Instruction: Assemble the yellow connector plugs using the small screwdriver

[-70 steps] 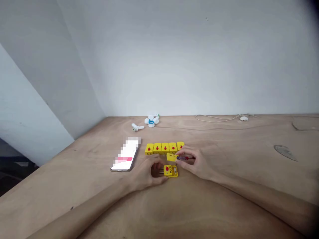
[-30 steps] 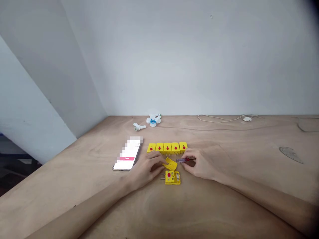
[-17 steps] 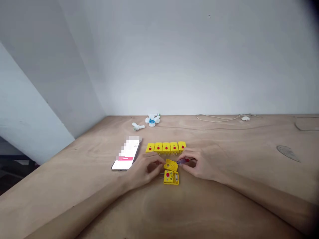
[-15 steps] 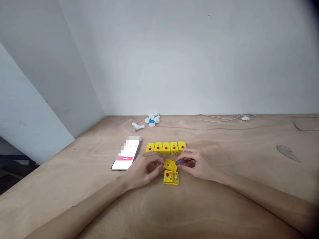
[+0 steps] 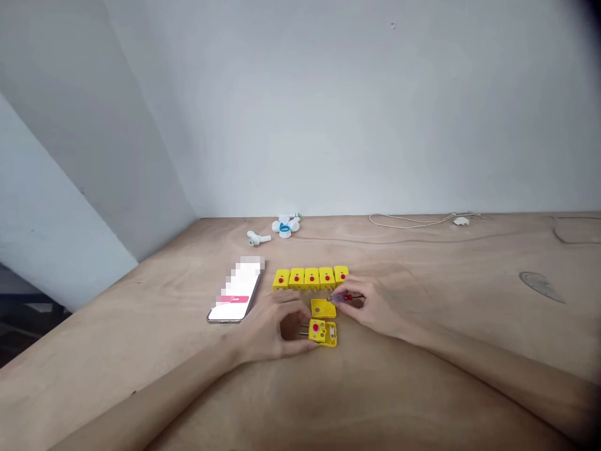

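Yellow plastic thermocouple plug body (image 5: 323,333), open and lying flat on the pale plywood tabletop (image 5: 141,326), with two metal pins (image 5: 304,332) jutting toward the bare left hand (image 5: 277,329). Left hand loosely curled, fingertips at the plug's edge; gripping or only steadying, impossible to tell. Bare right hand (image 5: 370,310) closed in a fingertip pinch on a slim red-and-clear screwdriver (image 5: 346,298), just above a loose yellow plastic cover (image 5: 323,307). Steadiest handling, by judgement: housing pressed flat, screwdriver pinched close to its tip. Inside the open housing, small metal terminals (image 5: 331,333), too small for detail. Just beyond, a row of five closed yellow plugs with red dots (image 5: 310,278); to their left, a smartphone with a pixelated screen (image 5: 235,293).
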Motion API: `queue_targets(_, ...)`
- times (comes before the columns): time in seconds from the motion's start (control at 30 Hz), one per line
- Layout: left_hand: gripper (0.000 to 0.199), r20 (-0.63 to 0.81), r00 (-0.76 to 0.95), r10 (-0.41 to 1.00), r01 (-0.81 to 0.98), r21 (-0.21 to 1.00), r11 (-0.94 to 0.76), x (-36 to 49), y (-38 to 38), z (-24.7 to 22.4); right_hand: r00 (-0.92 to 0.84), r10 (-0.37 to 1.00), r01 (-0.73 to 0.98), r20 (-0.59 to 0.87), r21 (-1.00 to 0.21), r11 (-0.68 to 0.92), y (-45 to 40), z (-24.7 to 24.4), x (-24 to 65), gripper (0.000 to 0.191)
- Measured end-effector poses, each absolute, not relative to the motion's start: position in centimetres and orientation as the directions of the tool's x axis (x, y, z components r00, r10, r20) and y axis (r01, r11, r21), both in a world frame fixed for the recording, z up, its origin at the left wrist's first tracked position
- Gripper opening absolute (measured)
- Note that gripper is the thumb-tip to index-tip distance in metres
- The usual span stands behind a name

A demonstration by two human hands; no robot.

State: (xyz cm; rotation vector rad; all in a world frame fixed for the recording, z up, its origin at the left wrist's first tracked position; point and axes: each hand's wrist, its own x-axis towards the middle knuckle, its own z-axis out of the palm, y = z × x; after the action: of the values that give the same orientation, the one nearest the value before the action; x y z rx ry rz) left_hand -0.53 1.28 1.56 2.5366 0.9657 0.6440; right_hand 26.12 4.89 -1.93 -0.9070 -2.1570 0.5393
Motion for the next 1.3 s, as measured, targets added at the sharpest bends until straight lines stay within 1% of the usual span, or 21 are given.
queue_targets(0.07, 0.027, 0.281, 0.659, 0.697, 0.536, 0.474, -0.698, -0.5, 1.3, 1.3, -0.448, 0.769, 0.414, 0.456, -0.656, 0.630, 4.9, -2.0, 26.0, 0.008)
queue_targets(0.23, 0.025, 0.295, 0.651, 0.699, 0.539, 0.468, -0.700, -0.5, 1.2, 1.4, -0.328, 0.839, 0.339, 0.435, -0.774, 0.534, 4.8, -1.6, 25.7, 0.022)
queue_targets(0.33, 0.027, 0.299, 0.664, 0.686, 0.527, 0.463, -0.712, -0.5, 1.2, 1.6, -0.253, 0.838, 0.299, 0.484, -0.784, 0.543, 4.6, -1.1, 25.6, 0.025)
queue_targets(0.43, 0.025, 0.301, 0.670, 0.679, 0.524, 0.456, -0.719, -0.5, 1.2, 1.6, -0.163, 0.832, 0.261, 0.530, -0.790, 0.555, 4.1, -0.7, 25.6, 0.029)
queue_targets(0.5, 0.024, 0.303, 0.670, 0.678, 0.520, 0.460, -0.720, -0.5, 1.1, 1.5, -0.105, 0.855, 0.187, 0.508, -0.834, 0.518, 3.6, -0.5, 25.3, 0.034)
queue_targets(0.57, 0.024, 0.291, 0.669, 0.684, 0.525, 0.467, -0.712, -0.5, 1.1, 1.4, -0.082, 0.893, 0.067, 0.443, -0.891, 0.448, 3.0, -0.5, 24.9, 0.036)
queue_targets(0.63, 0.025, 0.269, 0.669, 0.693, 0.536, 0.471, -0.700, -0.4, 1.1, 1.4, -0.112, 0.919, -0.055, 0.378, -0.926, 0.374, 2.4, -0.4, 24.3, 0.034)
queue_targets(0.73, 0.025, 0.260, 0.667, 0.698, 0.544, 0.471, -0.695, -0.3, 1.1, 1.4, -0.174, 0.910, -0.158, 0.376, -0.923, 0.351, 1.7, -0.5, 23.7, 0.030)
queue_targets(0.87, 0.026, 0.253, 0.661, 0.707, 0.557, 0.466, -0.688, -0.3, 1.0, 1.5, -0.240, 0.885, -0.136, 0.398, -0.917, 0.375, 1.5, -0.9, 23.8, 0.026)
queue_targets(1.0, 0.024, 0.255, 0.662, 0.705, 0.546, 0.480, -0.687, -0.3, 1.0, 1.5, -0.304, 0.876, -0.060, 0.374, -0.925, 0.374, 1.6, -1.2, 24.1, 0.027)
queue_targets(1.07, 0.025, 0.251, 0.662, 0.706, 0.548, 0.481, -0.684, -0.3, 1.0, 1.5, -0.307, 0.873, -0.040, 0.379, -0.922, 0.386, 1.6, -1.2, 24.1, 0.028)
queue_targets(1.2, 0.026, 0.244, 0.663, 0.707, 0.549, 0.483, -0.682, -0.3, 1.0, 1.5, -0.271, 0.863, -0.096, 0.425, -0.905, 0.415, 1.6, -1.1, 24.1, 0.025)
queue_targets(1.3, 0.025, 0.251, 0.665, 0.704, 0.544, 0.482, -0.686, -0.3, 1.0, 1.4, -0.283, 0.866, -0.085, 0.411, -0.911, 0.404, 1.6, -1.1, 24.2, 0.026)
